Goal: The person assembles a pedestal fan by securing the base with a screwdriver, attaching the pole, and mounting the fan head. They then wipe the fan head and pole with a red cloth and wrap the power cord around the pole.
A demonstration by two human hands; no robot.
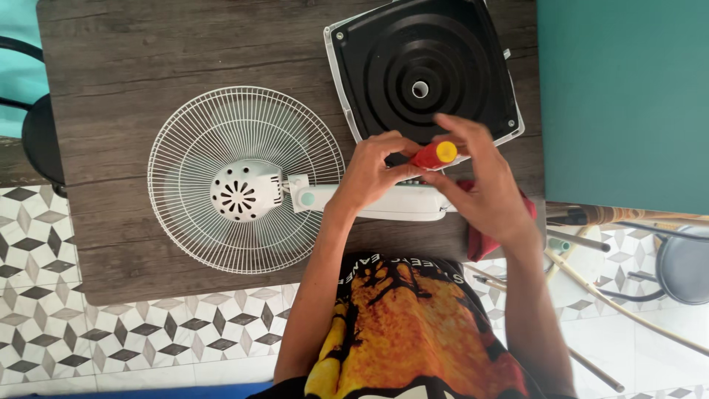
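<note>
Item, fastening stage: you are gripping the red-handled screwdriver (pixel 436 154) in your right hand (pixel 484 185), upright over the white fan neck (pixel 391 201). Your left hand (pixel 373 174) is pinching its shaft. Fan grille (pixel 244 179) lying beyond your left hand. Next likely calls for seating the tip squarely.

Fan (pixel 247 181) lies grille-down on table (pixel 133 66), white neck toward person. Left hand (pixel 373 174) grips neck just right of fan's motor housing (pixel 240 191). Right hand (pixel 484 188) holds red screwdriver (pixel 436 155) upright over neck. Black base (pixel 425 70) up-right of fan. Red cloth (pixel 484 240) under right hand.
</note>
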